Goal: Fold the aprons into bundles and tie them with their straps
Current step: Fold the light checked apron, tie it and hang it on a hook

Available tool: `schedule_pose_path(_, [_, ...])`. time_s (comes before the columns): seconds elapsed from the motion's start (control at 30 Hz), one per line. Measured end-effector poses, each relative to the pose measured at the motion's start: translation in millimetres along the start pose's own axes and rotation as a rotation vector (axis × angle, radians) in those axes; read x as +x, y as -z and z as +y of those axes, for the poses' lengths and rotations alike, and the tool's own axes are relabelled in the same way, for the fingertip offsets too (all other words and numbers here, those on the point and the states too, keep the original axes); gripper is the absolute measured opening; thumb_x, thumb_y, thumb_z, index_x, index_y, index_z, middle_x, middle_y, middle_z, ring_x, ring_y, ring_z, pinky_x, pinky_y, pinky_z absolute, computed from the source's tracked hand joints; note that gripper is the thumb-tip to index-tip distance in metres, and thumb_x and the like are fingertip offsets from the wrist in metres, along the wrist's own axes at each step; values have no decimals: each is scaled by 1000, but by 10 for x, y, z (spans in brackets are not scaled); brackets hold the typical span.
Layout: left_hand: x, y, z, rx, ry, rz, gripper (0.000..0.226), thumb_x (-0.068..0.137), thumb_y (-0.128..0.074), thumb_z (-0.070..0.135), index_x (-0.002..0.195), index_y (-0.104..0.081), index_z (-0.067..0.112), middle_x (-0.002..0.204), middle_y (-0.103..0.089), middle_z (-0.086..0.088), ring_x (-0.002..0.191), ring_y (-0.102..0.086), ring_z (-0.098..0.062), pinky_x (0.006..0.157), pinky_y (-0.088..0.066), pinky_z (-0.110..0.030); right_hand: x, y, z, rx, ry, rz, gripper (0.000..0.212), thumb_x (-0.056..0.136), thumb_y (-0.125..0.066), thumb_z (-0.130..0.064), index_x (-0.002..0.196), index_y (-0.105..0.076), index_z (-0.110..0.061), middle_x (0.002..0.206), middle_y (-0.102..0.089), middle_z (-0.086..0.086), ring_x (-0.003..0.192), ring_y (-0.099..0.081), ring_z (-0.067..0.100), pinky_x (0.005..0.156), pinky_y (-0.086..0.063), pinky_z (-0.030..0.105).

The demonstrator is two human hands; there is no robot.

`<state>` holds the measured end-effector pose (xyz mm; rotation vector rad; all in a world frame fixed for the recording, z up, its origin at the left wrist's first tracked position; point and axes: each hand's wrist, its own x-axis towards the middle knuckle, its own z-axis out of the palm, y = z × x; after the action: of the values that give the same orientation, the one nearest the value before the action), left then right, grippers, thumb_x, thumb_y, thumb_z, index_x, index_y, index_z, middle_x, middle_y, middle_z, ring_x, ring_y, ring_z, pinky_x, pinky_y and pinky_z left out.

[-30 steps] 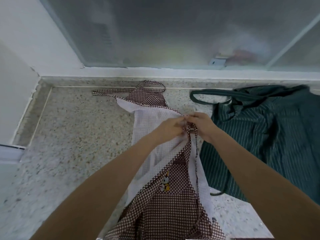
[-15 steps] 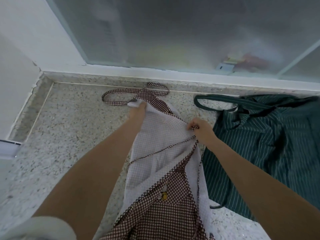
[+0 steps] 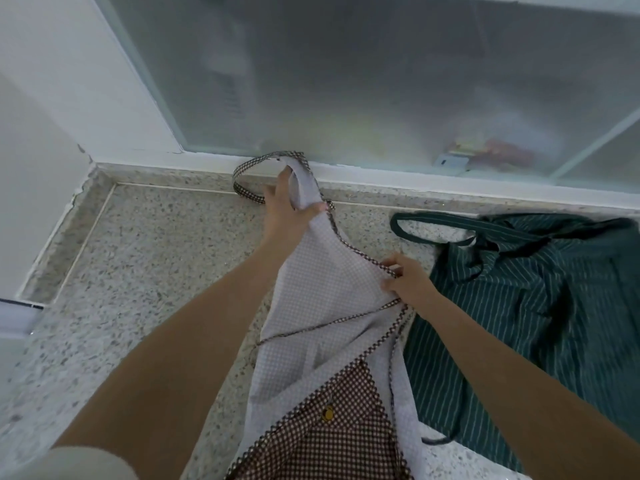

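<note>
1. The left hand (image 3: 284,209) is reaching to the far end of the brown-and-white gingham cotton apron (image 3: 311,306), its thumb and fingers curling round the pale top edge of the bib and gripping it.
2. The right hand (image 3: 407,280) is working well apart from the left, pinching the dark checked trim (image 3: 360,254) at the apron's right edge, where a thin checked waist strap (image 3: 329,323) is trailing across the pale reverse side.
3. The apron is lying lengthwise on the speckled stone tabletop (image 3: 138,271), mostly pale side up, with a brown checked corner turned over nearest the person.
4. Its checked neck loop (image 3: 252,168) is sticking out past the left hand, resting against the white sill under the frosted glass window (image 3: 346,81).
5. A dark green pinstriped apron (image 3: 536,306) is sitting crumpled just beside the gingham one on the right, its green strap loop (image 3: 433,230) spread near the right hand.
6. Likely risks: the loose waist strap is lying inside the fold area and could get trapped in the bundle, leaving nothing to tie with; the thin cloth could slide skewed if the two grips pull unevenly; the green straps could be gathered in by mistake.
</note>
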<state>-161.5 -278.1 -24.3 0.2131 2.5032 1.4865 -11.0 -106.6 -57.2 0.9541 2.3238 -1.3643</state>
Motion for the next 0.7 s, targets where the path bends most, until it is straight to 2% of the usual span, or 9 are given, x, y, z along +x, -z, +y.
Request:
schedule_pose_path(0.1, [59, -130, -177, -8, 49, -76, 85, 82, -70, 34, 149, -16, 28, 127, -51, -23, 98, -57, -36, 80, -44, -30, 45, 20, 26, -146, -93, 2, 26, 83, -50, 5, 105, -50, -9, 111, -56, 18, 88, -49, 23, 61, -39, 29])
schedule_pose_path(0.2, [91, -207, -322, 77, 186, -141, 69, 93, -56, 28, 149, -16, 23, 134, -49, -15, 101, -57, -29, 73, -43, -28, 90, -12, -93, -255, -103, -73, 24, 87, -50, -8, 110, -45, -6, 99, -50, 10, 88, -46, 22, 61, -35, 29])
schedule_pose_path(0.27, [134, -240, -377, 123, 297, -153, 57, 95, -48, 20, 146, -24, 13, 136, -47, -14, 107, -54, -30, 74, -45, -32, 147, -57, -215, -284, -80, -35, 15, 93, -45, -18, 104, -44, -7, 94, -49, 8, 85, -47, 22, 63, -36, 29])
schedule_pose_path(0.37, [246, -269, -457, 117, 397, -78, 38, 92, -47, 14, 124, -47, -7, 118, -57, -27, 104, -57, -38, 82, -49, -44, 339, -153, -379, -455, 18, 120, 16, 96, -35, -17, 99, -48, -9, 94, -55, 9, 82, -50, 23, 69, -41, 33])
schedule_pose_path(0.43, [278, -273, -465, 106, 381, -91, 23, 91, -54, 16, 95, -60, -5, 96, -61, -29, 91, -62, -39, 75, -50, -43, 493, -244, -467, -518, 71, 186, 16, 95, -39, -20, 102, -50, -10, 97, -59, 9, 82, -53, 23, 67, -42, 32])
schedule_pose_path(0.53, [341, -296, -549, 127, 292, -114, 37, 87, -60, 16, 54, -49, 4, 57, -50, -18, 58, -51, -30, 56, -39, -34, 663, -399, -556, -526, 61, 161, 31, 90, -51, -34, 110, -49, -11, 106, -55, 8, 96, -56, 28, 76, -47, 37])
schedule_pose_path(0.57, [353, -303, -574, 136, 271, -113, 42, 87, -61, 15, 49, -43, 9, 53, -45, -11, 53, -45, -23, 54, -33, -29, 701, -429, -562, -548, 58, 166, 32, 90, -52, -34, 112, -49, -10, 108, -54, 9, 100, -55, 29, 79, -47, 38])
schedule_pose_path(0.63, [350, -298, -579, 91, 281, -97, 42, 89, -60, 19, 53, -40, 15, 54, -43, -3, 51, -39, -17, 50, -28, -25, 743, -448, -592, -555, 70, 186, 22, 91, -48, -22, 107, -54, -8, 104, -59, 10, 95, -56, 27, 80, -48, 37])
schedule_pose_path(0.7, [330, -259, -570, 25, 293, -47, 31, 91, -57, 23, 64, -44, 14, 61, -46, -1, 57, -42, -16, 50, -31, -26, 781, -415, -610, -393, 78, 139, 18, 91, -46, -10, 94, -62, -3, 89, -62, 10, 83, -56, 23, 73, -44, 30])
